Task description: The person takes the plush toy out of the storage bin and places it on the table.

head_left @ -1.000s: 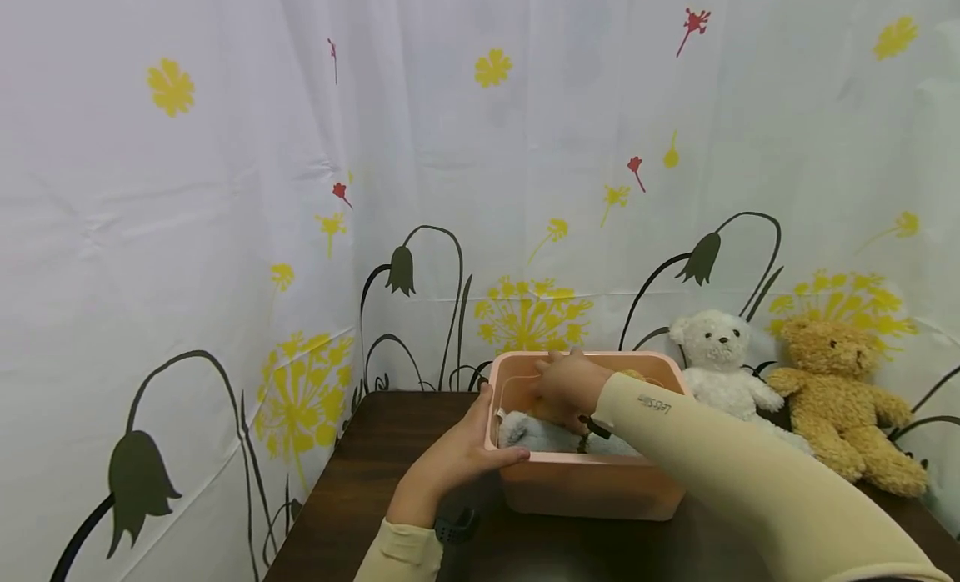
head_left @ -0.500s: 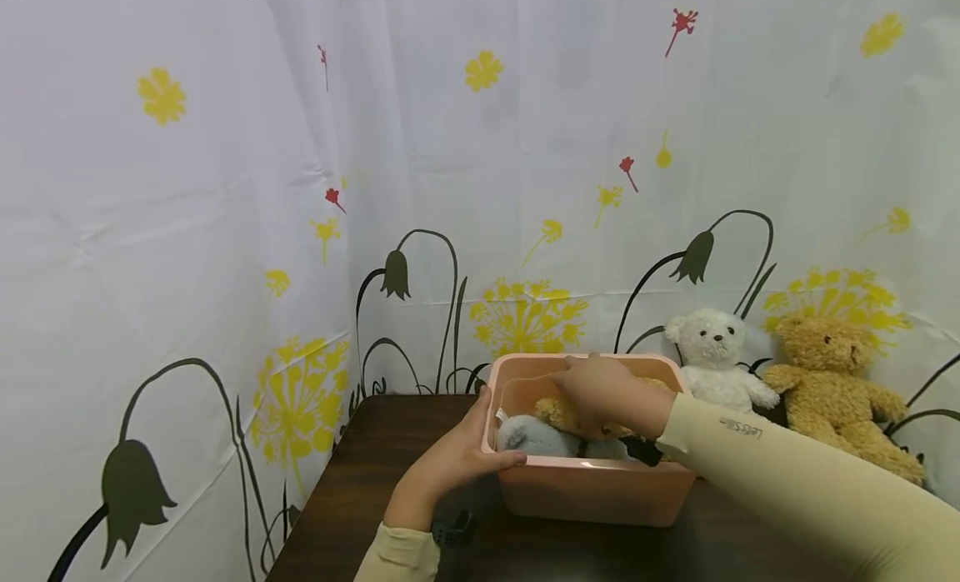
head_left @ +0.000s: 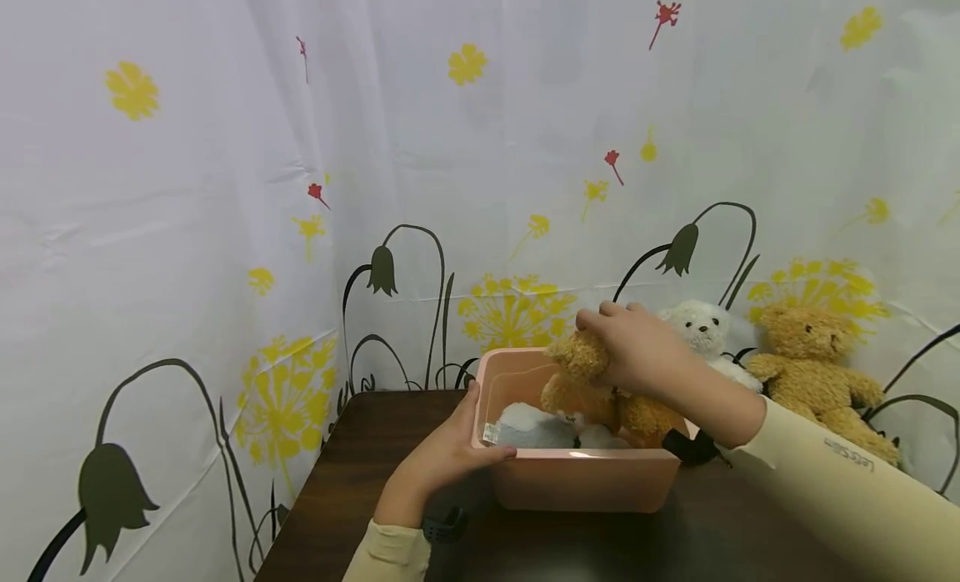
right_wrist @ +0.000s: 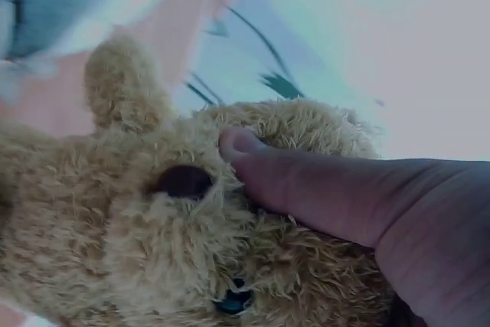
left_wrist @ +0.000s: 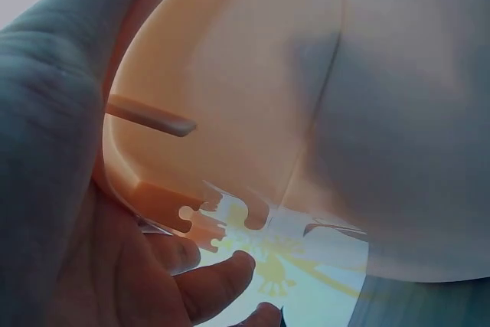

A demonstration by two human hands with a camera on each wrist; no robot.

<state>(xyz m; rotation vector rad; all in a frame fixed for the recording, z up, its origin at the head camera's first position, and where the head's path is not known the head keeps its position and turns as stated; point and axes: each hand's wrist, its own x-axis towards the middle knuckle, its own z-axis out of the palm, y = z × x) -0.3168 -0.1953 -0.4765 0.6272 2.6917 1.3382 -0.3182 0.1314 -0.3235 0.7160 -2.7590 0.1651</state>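
In right fingers [head_left: 597, 322], tan bear [right_wrist: 172, 227]

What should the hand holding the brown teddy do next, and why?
I'd probably have the right hand lift the brown teddy a little higher. It holds that teddy by the head, and the lower part looks to be down inside the pink bin, so going sideways could make it snag. The left hand touches the bin, which may help steady it.
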